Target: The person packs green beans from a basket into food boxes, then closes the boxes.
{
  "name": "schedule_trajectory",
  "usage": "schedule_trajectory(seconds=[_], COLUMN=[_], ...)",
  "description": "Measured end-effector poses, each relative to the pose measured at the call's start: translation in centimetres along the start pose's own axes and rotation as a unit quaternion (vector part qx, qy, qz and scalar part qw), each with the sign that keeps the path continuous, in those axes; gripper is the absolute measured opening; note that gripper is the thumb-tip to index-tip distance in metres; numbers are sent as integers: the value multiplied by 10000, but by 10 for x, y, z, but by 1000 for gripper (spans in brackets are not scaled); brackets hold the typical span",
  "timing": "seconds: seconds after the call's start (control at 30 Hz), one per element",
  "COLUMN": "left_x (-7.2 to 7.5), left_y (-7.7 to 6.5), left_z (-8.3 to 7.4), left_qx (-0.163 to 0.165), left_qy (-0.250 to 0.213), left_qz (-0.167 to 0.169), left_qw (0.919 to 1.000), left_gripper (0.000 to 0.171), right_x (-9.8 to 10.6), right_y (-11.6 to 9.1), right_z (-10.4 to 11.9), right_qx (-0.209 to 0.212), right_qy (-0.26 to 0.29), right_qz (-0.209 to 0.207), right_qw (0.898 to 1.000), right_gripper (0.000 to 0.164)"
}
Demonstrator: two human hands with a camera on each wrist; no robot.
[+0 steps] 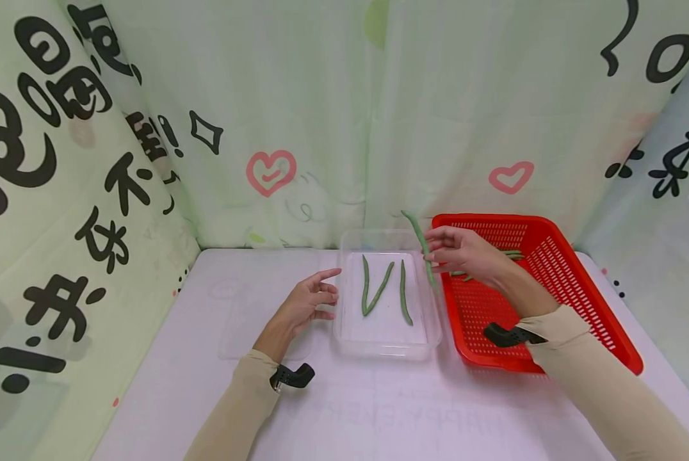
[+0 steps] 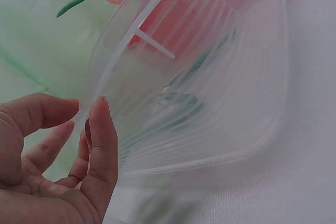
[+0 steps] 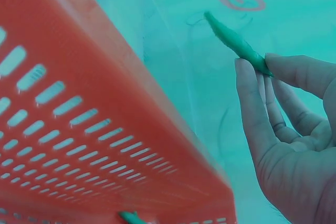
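Observation:
My right hand (image 1: 462, 255) pinches a long green bean (image 1: 418, 232) between thumb and fingers, above the right rim of a clear plastic box (image 1: 387, 351). In the right wrist view the same green bean (image 3: 233, 39) sticks out past the fingertips. Inside the box lie several green beans, two meeting in a V and another green bean (image 1: 403, 291) standing apart to their right. My left hand (image 1: 310, 299) is beside the box's left wall, its fingers loosely bent and holding nothing. The left wrist view has those fingertips (image 2: 100, 111) right at the box's rim.
A red perforated basket (image 1: 595, 301) stands right of the box, with more green beans (image 1: 511, 253) in it, partly hidden by my right arm. A faint clear lid (image 1: 243, 326) lies flat on the table left of the box. Printed curtains (image 1: 321, 115) close off the back and sides.

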State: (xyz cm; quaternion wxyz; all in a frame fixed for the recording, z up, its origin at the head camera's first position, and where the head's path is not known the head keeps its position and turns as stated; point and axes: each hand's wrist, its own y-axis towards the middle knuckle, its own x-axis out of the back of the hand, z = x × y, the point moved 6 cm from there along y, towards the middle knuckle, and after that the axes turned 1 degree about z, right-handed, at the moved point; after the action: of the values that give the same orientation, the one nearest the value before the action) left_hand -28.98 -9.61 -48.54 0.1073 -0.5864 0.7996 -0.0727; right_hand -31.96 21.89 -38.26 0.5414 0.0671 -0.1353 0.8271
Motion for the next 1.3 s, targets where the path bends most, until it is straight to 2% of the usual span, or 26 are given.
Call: schedule_trajectory(seconds=[0.77, 0.93, 1.3], left_x=[-1, -1, 0], left_y=[-2, -1, 1], left_z=[-1, 0, 1], left_qx=[3, 5, 62], left_qy=[-25, -35, 51], left_qz=[-21, 0, -146], left_qw=[10000, 10000, 9999], left_gripper=[57, 58, 53], right_x=[-19, -12, 22], right_y=[8, 4, -6], right_z=[1, -1, -14], right_qx=[79, -39, -48], right_qy=[106, -127, -547], right_qz=[117, -1, -210], right_qw=[9998, 9999, 9983], right_gripper=[46, 45, 48])
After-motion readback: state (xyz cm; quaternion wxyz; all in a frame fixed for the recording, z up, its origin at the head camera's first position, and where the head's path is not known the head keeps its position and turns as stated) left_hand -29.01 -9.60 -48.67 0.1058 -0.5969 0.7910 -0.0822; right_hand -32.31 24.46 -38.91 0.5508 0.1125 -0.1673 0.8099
